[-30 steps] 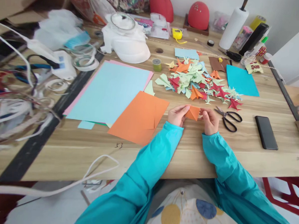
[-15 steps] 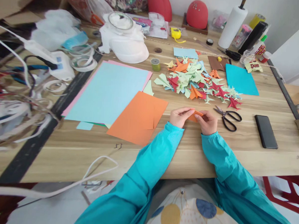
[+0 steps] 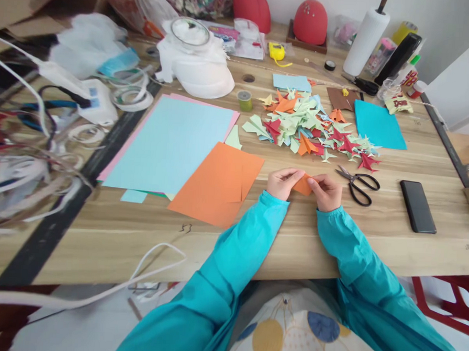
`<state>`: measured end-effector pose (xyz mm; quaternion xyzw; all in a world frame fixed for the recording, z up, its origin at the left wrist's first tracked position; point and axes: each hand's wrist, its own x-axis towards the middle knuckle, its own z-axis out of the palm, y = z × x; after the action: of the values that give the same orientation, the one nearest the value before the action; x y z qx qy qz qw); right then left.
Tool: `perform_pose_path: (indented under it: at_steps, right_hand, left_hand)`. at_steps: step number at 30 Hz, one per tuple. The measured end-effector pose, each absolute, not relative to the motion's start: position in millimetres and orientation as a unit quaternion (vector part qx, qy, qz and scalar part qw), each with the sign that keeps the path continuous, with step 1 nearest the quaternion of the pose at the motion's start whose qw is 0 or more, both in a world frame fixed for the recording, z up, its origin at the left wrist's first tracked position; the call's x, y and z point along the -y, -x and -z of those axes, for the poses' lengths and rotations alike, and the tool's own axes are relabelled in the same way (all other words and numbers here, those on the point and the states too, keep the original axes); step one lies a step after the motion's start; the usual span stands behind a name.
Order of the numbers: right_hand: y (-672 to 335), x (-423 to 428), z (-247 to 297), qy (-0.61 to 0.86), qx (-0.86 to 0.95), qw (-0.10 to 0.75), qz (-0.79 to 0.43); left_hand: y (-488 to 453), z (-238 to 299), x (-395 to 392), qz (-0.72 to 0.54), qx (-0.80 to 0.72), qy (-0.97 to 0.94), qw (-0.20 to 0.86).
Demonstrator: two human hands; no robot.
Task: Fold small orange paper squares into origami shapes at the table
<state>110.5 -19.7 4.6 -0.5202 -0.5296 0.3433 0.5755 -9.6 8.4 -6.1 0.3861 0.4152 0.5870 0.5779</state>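
Between my two hands is a small piece of orange paper (image 3: 303,185), held just above the wooden table. My left hand (image 3: 282,183) pinches its left side between thumb and fingers. On the other side, my right hand (image 3: 326,191) grips the right edge with the thumb on top. Black-handled scissors (image 3: 359,184) lie just right of my right hand. Beyond my hands is a heap of folded paper planes (image 3: 300,121) in pale green, orange, red and blue. A larger orange sheet (image 3: 214,182) with a cut in it lies to the left.
Light blue and pink sheets (image 3: 169,146) are stacked at left. A phone (image 3: 417,206) lies at right, a turquoise paper square (image 3: 379,125) behind it. A white cap (image 3: 202,77), a tape measure (image 3: 276,51) and a thread spool (image 3: 244,100) stand farther back. Cords and ribbons crowd the left.
The small orange paper has turned between my fingers, so more of its face shows now. Both hands stay in nearly the same place.
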Motion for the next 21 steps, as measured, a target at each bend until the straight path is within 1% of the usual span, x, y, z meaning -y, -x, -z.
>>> perform_pose_path:
  at_steps: [8, 14, 17, 21]
  right_hand:
    - [-110, 21, -12, 0.53, 0.493, 0.576, -0.381]
    - [-107, 21, -10, 0.504, 0.527, 0.558, -0.396]
    - [-107, 20, -8, 0.503, 0.539, 0.548, -0.395]
    - [-108, 20, -7, 0.519, 0.525, 0.554, -0.384]
  left_hand:
    - [8, 3, -7, -0.579, -0.43, -0.386, 0.576]
    - [11, -9, -3, -0.556, -0.446, -0.412, 0.567]
    - [11, -15, -1, -0.549, -0.454, -0.426, 0.558]
    - [10, -16, -1, -0.551, -0.453, -0.412, 0.567]
